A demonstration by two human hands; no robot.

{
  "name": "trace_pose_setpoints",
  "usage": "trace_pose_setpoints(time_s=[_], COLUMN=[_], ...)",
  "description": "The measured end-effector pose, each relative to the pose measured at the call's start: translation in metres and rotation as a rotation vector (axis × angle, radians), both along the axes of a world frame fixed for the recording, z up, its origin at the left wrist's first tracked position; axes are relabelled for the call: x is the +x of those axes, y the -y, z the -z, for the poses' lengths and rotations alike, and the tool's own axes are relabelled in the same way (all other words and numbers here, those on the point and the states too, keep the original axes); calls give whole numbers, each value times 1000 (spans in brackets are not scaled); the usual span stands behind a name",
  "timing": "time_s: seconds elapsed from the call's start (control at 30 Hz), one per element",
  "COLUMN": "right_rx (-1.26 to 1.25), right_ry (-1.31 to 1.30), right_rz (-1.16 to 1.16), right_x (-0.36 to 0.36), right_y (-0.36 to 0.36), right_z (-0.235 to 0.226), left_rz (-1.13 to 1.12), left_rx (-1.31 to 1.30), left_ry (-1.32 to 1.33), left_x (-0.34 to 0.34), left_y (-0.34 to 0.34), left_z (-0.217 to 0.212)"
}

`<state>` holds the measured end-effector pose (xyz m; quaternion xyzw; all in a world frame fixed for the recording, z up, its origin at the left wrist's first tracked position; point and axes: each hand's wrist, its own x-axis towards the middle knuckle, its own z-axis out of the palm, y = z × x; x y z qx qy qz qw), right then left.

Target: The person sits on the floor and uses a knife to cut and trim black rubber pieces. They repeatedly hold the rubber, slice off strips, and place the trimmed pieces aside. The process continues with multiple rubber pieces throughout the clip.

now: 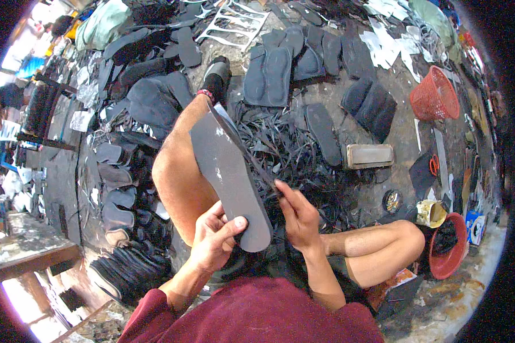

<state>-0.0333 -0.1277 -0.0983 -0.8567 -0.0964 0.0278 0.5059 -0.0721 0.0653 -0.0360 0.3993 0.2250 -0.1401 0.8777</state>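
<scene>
A grey shoe sole (226,171) stands tilted in front of me, its wide toe end pointing away. My left hand (217,234) grips its narrow heel end, thumb on the flat grey face. Pinched in the fingers of my right hand (298,220) is a thin dark strip (260,168) that runs up along the sole's right edge. Whether this strip is still joined to the sole near the toe, I cannot tell. Beneath the sole lies a heap of black offcut strips (286,140), between my bent legs.
Padded black pieces (267,77) and loose dark soles (322,134) cover the floor ahead. Shoes (117,174) line the left, near a wooden bench (37,257). To the right are a beige block (369,156), orange-handled scissors (434,166), a red basket (432,94) and a red basin (447,260).
</scene>
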Motion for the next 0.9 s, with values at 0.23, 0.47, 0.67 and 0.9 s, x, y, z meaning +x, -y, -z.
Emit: trace_pose_setpoints(time_s=[0.23,0.47,0.67,0.9], right_rx=[103,184,163,-97], right_ry=[155,-9,-71,20], right_rz=[-168,-295,-284,-462], right_x=[100,33,-29,-29], right_y=[-42,-35,38,93], right_z=[-23,-75,-52,-69], left_rz=[238,-249,39,277], left_rx=[311,297,77,407], left_ry=[44,169,28,39], left_x=[-11,4,0,-22], left_y=[-13,-16,-36,-22], left_z=[14,-2,-27,-38])
